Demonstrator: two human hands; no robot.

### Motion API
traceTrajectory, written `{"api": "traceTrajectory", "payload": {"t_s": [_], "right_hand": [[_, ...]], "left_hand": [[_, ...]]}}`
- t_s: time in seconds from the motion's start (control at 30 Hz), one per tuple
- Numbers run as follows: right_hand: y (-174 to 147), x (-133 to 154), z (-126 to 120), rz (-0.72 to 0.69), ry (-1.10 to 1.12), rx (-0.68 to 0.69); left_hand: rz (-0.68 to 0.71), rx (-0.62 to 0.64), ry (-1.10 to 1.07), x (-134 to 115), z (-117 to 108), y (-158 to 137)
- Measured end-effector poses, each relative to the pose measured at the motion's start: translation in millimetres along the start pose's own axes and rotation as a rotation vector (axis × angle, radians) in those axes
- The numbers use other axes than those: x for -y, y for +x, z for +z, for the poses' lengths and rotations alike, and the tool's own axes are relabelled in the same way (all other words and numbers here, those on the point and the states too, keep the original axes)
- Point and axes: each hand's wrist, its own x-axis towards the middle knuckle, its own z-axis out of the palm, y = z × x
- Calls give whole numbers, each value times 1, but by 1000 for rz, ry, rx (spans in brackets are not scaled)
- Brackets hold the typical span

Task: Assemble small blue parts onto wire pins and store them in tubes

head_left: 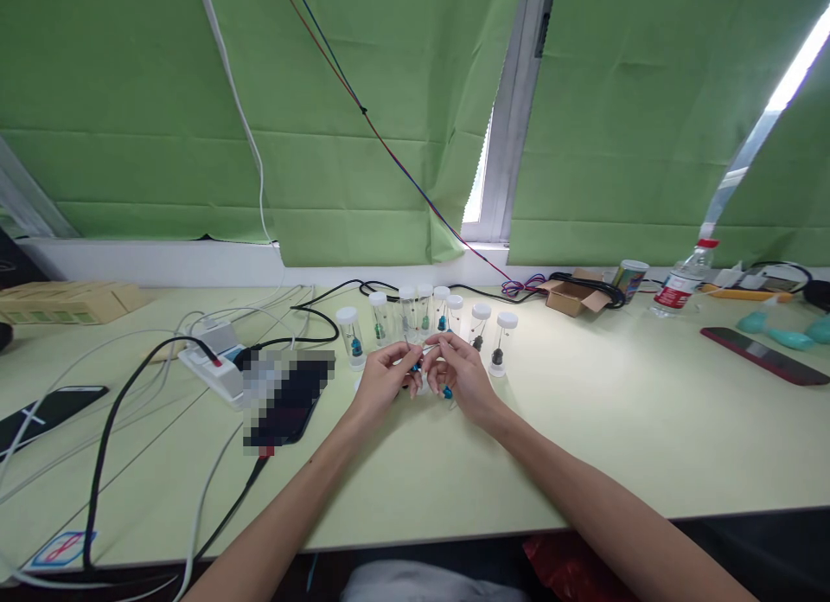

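Small blue piece: a glossy, deep blue bit [416, 367], partly covered by fingers; its finer shape is too small to tell.
Where it is: between the two hands, just under the left thumb tip, above the tabletop [603, 412] and in front of the row of tubes.
Left hand: the left hand [387, 373] has thumb and fingers drawn together, pinching the small blue piece; the exact contact is partly hidden.
Right hand: the right hand [459, 373] has thumb and forefinger pinched on a thin pale strand [430, 349], its other fingers curled; the fingertips come close to those of the left.
Second blue piece: another bright blue bit [447, 393] shows just below the right hand's fingers; whether it is touched cannot be told.
Capped tubes: clear, white-capped upright cylinders in a loose arc beyond the hands, some partly hidden.
Tube contents: the leftmost tube [351, 338] has a blue piece on a thin dark stem; the next tube [378, 319] a green one; the rightmost tube [503, 347] a dark one.
Left of the hands: a dark phone [291, 403], partly pixelated, lies near the left forearm, with a white power strip [213, 368] and tangled cables beyond.
Right of the hands: an opened cardboard box [571, 296], a printed can [630, 280] and a red-capped bottle [684, 280] stand toward the back; a red-edged dark phone [765, 355] lies farther right.
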Motion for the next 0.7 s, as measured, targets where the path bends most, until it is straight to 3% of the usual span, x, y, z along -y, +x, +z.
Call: {"api": "traceTrajectory", "payload": {"t_s": [0.7], "right_hand": [[2, 2, -4, 126, 172, 40]], "left_hand": [[-29, 27, -56, -5, 2, -2]]}}
